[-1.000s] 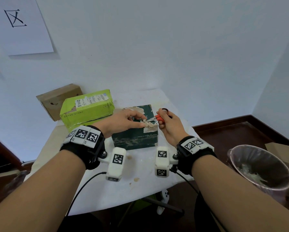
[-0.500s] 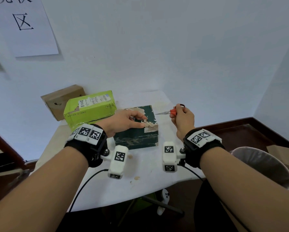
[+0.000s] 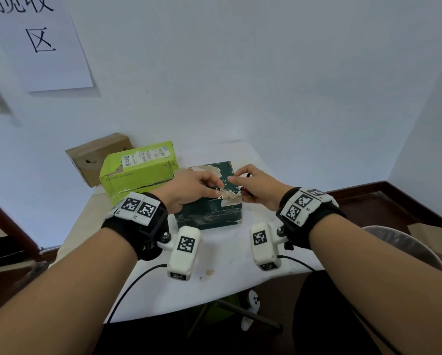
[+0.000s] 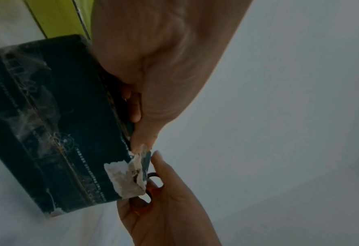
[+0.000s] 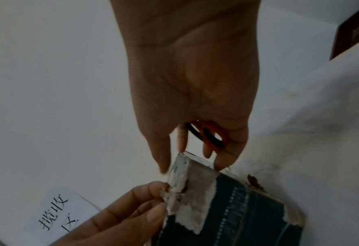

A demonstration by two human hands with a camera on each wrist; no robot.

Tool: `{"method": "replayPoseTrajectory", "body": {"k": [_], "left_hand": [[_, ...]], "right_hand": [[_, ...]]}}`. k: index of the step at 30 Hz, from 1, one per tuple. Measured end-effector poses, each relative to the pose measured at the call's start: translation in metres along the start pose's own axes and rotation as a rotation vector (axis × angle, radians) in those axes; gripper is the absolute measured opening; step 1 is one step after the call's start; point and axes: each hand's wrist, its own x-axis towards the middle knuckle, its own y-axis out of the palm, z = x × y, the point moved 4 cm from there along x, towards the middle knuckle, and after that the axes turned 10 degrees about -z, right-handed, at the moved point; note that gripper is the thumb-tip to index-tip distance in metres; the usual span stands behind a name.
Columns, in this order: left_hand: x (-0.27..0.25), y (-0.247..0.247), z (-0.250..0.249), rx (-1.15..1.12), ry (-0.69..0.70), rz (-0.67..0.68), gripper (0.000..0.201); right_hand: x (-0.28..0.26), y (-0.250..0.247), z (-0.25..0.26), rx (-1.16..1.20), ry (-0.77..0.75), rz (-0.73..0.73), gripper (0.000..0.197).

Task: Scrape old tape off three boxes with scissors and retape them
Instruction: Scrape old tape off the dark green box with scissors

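Note:
A dark green box [image 3: 209,211] lies on the white table [image 3: 227,265], its top and near corner scarred with torn pale tape. My left hand [image 3: 218,191] rests on the box top and pinches a lifted flap of old tape [image 4: 127,176] at the near right corner. My right hand [image 3: 240,186] is just right of that corner. It holds the orange-handled scissors [image 5: 208,136] tucked under its curled fingers, while its index finger and thumb reach toward the same flap [image 5: 180,188]. The blades are hidden.
A lime green box [image 3: 138,167] and a brown cardboard box [image 3: 97,157] stand at the table's back left, near the wall. A lined waste bin [image 3: 404,249] sits on the floor to the right, with cardboard [image 3: 437,242] beyond it. Tape crumbs dot the table front.
My right hand drew the scissors away to the right, then came back to the box corner with the scissors tucked in. My left hand kept its pinch on the flap.

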Motion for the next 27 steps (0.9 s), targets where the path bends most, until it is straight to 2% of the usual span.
{"method": "replayPoseTrajectory", "body": {"k": [2,6,13,17,22,27], "left_hand": [[-0.004,0.002,-0.002,0.043,0.025,0.016,0.016],[-0.013,0.003,-0.006,0.189,0.132,0.011,0.013],[-0.028,0.008,-0.025,0.645,0.318,-0.007,0.017],[-0.032,0.015,-0.037,0.791,0.343,-0.015,0.012],[-0.028,0.021,-0.047,0.932,0.342,0.047,0.008],[-0.030,0.024,-0.056,1.094,0.341,0.051,0.025]], "right_hand": [[-0.004,0.002,-0.001,-0.042,0.038,0.034,0.030],[-0.012,0.004,-0.006,0.006,0.076,0.054,0.026],[-0.026,0.001,-0.021,0.126,0.025,0.058,0.031],[-0.031,0.001,-0.021,0.120,0.002,0.050,0.029],[-0.035,0.003,-0.021,0.109,-0.018,0.035,0.026],[-0.029,0.006,-0.018,0.146,-0.003,0.002,0.024]]}}
